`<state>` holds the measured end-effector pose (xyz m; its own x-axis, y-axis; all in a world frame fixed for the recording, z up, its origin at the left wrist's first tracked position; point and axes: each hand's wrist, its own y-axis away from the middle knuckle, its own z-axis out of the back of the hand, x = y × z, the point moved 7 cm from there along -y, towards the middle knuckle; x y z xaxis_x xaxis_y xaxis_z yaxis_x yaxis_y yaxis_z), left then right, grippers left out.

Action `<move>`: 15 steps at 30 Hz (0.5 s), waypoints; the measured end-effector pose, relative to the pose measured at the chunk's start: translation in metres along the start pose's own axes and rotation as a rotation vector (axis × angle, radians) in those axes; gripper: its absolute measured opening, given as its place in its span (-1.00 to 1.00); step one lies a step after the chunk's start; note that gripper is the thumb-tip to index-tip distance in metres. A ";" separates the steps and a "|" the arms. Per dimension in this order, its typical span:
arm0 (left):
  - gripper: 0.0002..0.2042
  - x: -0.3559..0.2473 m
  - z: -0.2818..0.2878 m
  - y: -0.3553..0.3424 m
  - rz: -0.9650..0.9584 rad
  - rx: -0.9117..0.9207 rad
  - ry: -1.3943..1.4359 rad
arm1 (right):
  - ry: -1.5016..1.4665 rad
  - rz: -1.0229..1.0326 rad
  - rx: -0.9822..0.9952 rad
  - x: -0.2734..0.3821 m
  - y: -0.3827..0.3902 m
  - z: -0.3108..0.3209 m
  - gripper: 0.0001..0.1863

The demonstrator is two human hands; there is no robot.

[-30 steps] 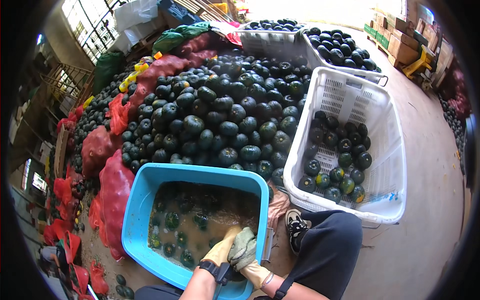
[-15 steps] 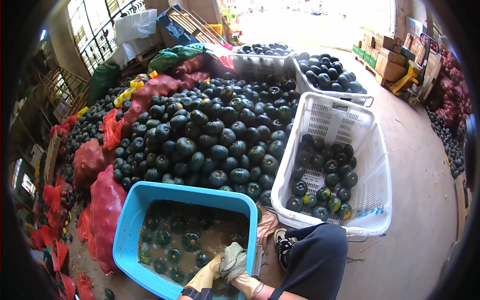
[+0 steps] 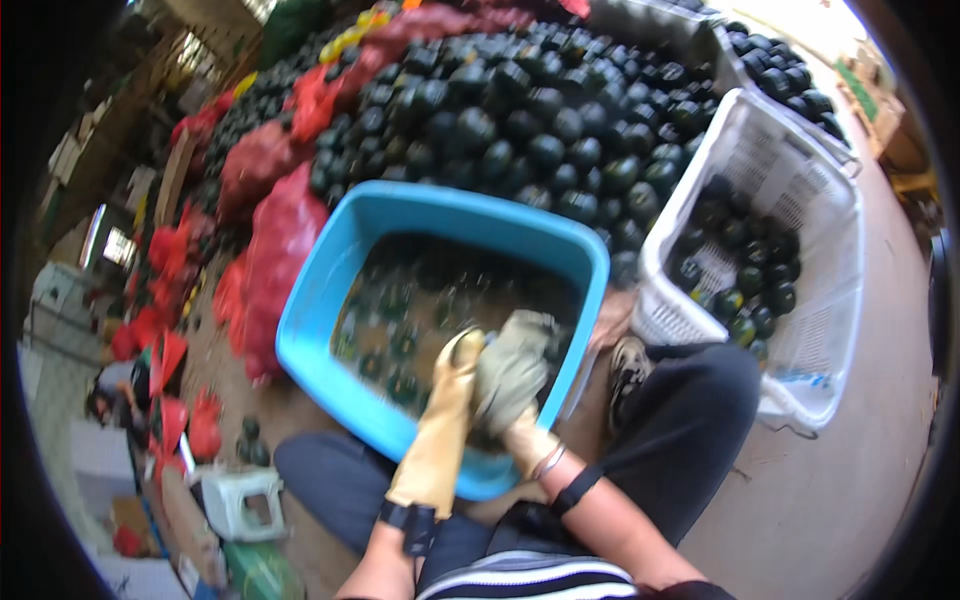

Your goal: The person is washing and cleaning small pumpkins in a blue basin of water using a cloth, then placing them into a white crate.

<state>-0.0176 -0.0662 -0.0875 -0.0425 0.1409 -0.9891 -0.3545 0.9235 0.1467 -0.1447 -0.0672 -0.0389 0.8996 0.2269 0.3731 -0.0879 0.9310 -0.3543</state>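
A blue plastic tub [image 3: 335, 375] of murky brown water stands between my legs, with several small dark green squashes [image 3: 403, 342] in it. Over its near right part my hands are side by side and touching. My left hand [image 3: 455, 375] wears a long yellow rubber glove, its fingers bent inward against the other hand. A grey-green cloth glove over a yellow one covers my right hand [image 3: 512, 372], which is curled downward. Whatever lies between them is hidden by the gloves and blurred.
A large heap of dark squashes [image 3: 545, 150] lies behind the tub. To the right stands a white slatted crate [image 3: 840, 330] partly filled with squashes. Red mesh sacks [image 3: 283, 265] lie along the left. A pale plastic stool [image 3: 240, 505] stands at lower left, near another person [image 3: 118, 390].
The view has tilted down and turned, so the tub sits higher and further right, and my legs and forearms show more. My hands remain together over the tub, the cloth-gloved one now further right.
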 end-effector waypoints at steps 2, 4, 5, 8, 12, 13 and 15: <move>-0.45 -0.011 -0.013 0.006 0.038 0.182 -0.112 | -0.356 0.002 -0.042 -0.026 -0.007 -0.010 -0.83; -0.45 -0.031 -0.006 0.019 0.164 0.385 -0.291 | -0.433 0.125 0.271 -0.020 -0.021 0.002 -0.78; -0.45 -0.038 -0.003 0.017 0.209 0.477 -0.413 | -0.324 0.188 0.321 -0.023 -0.016 -0.019 -0.82; -0.54 -0.052 0.022 0.015 0.188 0.498 -0.166 | -0.513 0.225 0.160 -0.007 -0.010 -0.007 -0.86; -0.35 -0.056 -0.006 0.040 0.229 0.371 0.079 | -1.081 -0.505 0.417 -0.053 0.018 -0.092 -0.66; -0.31 -0.054 0.014 0.048 0.068 0.236 -0.034 | -1.095 -0.505 0.426 -0.031 0.022 -0.075 -0.66; -0.22 -0.030 0.034 0.052 0.173 0.246 -0.228 | 0.307 0.215 0.151 0.026 0.008 0.021 -0.72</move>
<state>-0.0030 -0.0101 -0.0500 0.1372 0.3524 -0.9257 -0.1243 0.9333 0.3369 -0.1310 -0.0482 -0.0142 0.9379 0.3461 0.0229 -0.3290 0.9086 -0.2574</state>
